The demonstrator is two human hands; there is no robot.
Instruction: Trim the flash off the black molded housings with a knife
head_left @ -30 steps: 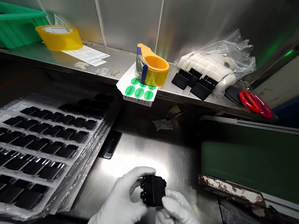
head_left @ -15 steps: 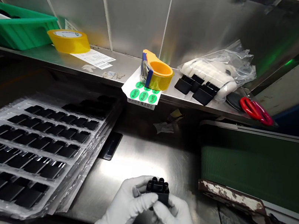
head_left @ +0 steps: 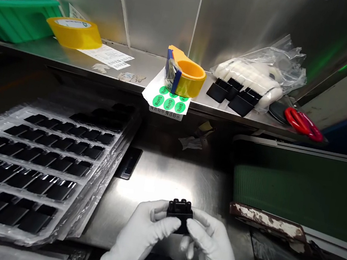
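Observation:
Between my two gloved hands is a small black plastic block (head_left: 180, 212) with several rounded posts along its top. My left hand (head_left: 145, 232) grips its left side, thumb across the front face. On the other side my right hand (head_left: 208, 244) pinches it with thumb and fingers. The block is held above the steel bench (head_left: 144, 195), posts upward. To the left, a stack of clear plastic trays (head_left: 64, 205) carries rows of flat black plastic parts (head_left: 60, 189).
A steel shelf (head_left: 129, 80) carries a green bin (head_left: 20, 20), yellow tape (head_left: 73, 33), a tape dispenser (head_left: 188, 78), RoHS labels (head_left: 169, 103), black parts (head_left: 244, 101), a clear bag (head_left: 249, 78) and red-handled scissors (head_left: 303, 123). A green conveyor (head_left: 300, 197) is right; a phone-like slab (head_left: 129, 163) lies beside the trays.
The block has tipped slightly, so more of its front face and upper edge shows. Both hands still hold it and have shifted a little. The camera view has moved slightly.

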